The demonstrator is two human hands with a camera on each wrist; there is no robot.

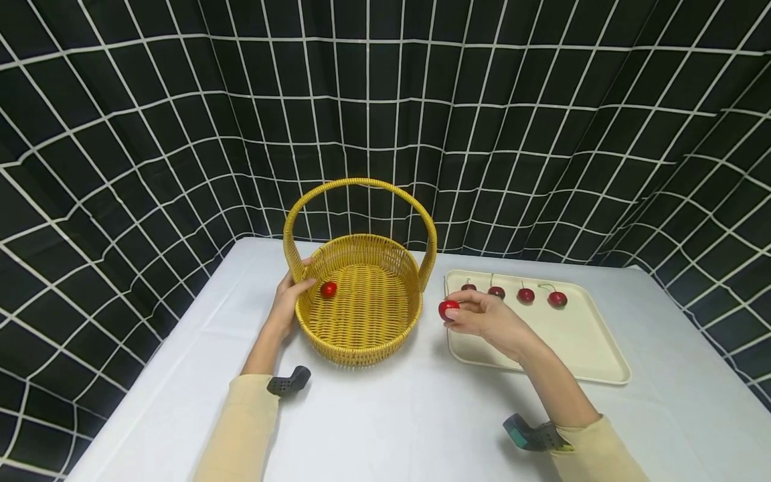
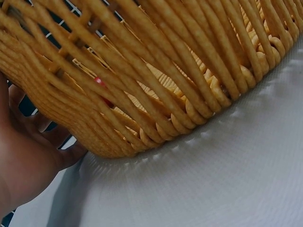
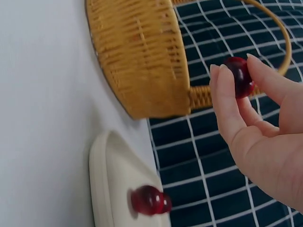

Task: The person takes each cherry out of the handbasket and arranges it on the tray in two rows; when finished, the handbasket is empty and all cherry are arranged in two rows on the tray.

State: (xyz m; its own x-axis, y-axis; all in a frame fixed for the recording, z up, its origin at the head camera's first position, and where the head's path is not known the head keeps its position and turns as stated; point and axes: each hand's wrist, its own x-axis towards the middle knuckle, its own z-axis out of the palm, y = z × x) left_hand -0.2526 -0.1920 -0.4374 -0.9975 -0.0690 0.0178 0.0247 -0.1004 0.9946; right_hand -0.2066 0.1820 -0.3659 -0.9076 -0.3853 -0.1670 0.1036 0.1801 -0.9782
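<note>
A yellow woven basket (image 1: pixel 361 351) with a tall arched handle stands on the table, left of centre. At its left side my left hand (image 1: pixel 290 298) grips the rim, thumb over the edge and fingers outside. The left wrist view shows that hand (image 2: pixel 28 156) against the wicker wall. One red cherry (image 1: pixel 328 289) lies inside the basket near the left wall. Between thumb and fingertips, my right hand (image 1: pixel 490 321) pinches another red cherry (image 1: pixel 448 309), raised over the left edge of the cream tray (image 1: pixel 566 341). In the right wrist view this held cherry (image 3: pixel 240 78) looks dark and glossy.
Several dark cherries with stems, such as the rightmost cherry (image 1: pixel 557 299), sit in a row along the tray's far side. A white cloth covers the table (image 1: pixel 385 428). Behind and at both sides hangs a black curtain (image 1: pixel 373 120) with a white grid.
</note>
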